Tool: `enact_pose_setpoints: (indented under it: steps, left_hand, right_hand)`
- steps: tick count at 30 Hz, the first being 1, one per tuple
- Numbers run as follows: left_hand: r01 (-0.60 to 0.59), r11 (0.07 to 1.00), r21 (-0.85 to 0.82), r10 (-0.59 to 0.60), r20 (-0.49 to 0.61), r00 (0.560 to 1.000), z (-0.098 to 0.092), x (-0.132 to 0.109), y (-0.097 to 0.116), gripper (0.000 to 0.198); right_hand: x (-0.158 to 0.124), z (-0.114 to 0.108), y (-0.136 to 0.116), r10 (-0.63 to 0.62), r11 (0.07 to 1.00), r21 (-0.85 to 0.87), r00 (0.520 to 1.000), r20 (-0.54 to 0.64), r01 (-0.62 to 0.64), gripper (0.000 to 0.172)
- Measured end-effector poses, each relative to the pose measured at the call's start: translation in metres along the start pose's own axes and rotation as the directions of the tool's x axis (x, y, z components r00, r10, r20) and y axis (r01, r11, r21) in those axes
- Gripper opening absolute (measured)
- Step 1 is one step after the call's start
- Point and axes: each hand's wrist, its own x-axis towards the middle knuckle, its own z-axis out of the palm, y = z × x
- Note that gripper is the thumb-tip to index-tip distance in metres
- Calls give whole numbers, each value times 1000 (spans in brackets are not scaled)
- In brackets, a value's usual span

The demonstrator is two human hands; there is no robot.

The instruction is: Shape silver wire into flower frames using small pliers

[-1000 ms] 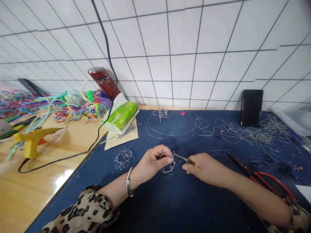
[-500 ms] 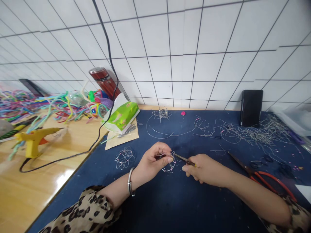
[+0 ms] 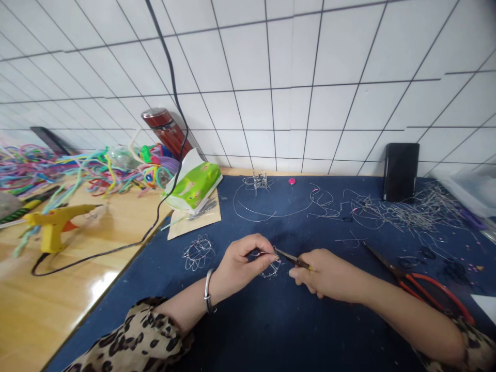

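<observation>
Between the thumb and fingers of my left hand (image 3: 246, 262) is a small round wire frame (image 3: 273, 269) with tiny pink bits on it. Part of this frame is hidden behind the fingers. My right hand (image 3: 329, 274) is closed round needle-nose pliers (image 3: 290, 257), whose thin jaws point left. The jaw tips are at the frame's upper edge, by my left fingertips; whether they grip the wire is too small to tell. A looped wire piece (image 3: 198, 253) lies on the dark blue mat (image 3: 271, 330) left of my left hand.
Red-handled scissors (image 3: 418, 289) lie by my right forearm. Behind are a tangle of wire (image 3: 422, 212), an upright black phone (image 3: 401, 173) and a standing wire piece (image 3: 260, 182). Leftward are a tissue pack (image 3: 196, 186), a yellow glue gun (image 3: 56, 225) and its black cable (image 3: 116, 250).
My left hand's fingers have tilted down slightly over the wire frame, covering more of it. The plier tips have shifted slightly left and down, closer to the left fingertips.
</observation>
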Motion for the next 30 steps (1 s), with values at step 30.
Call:
enact_pose_setpoints:
  steps: [30]
  left_hand:
    - [322,808,-493,-264,184,947,0,3,-7,16]
  right_hand:
    - [12,15,10,-356,758,-652,847,-394,15,23]
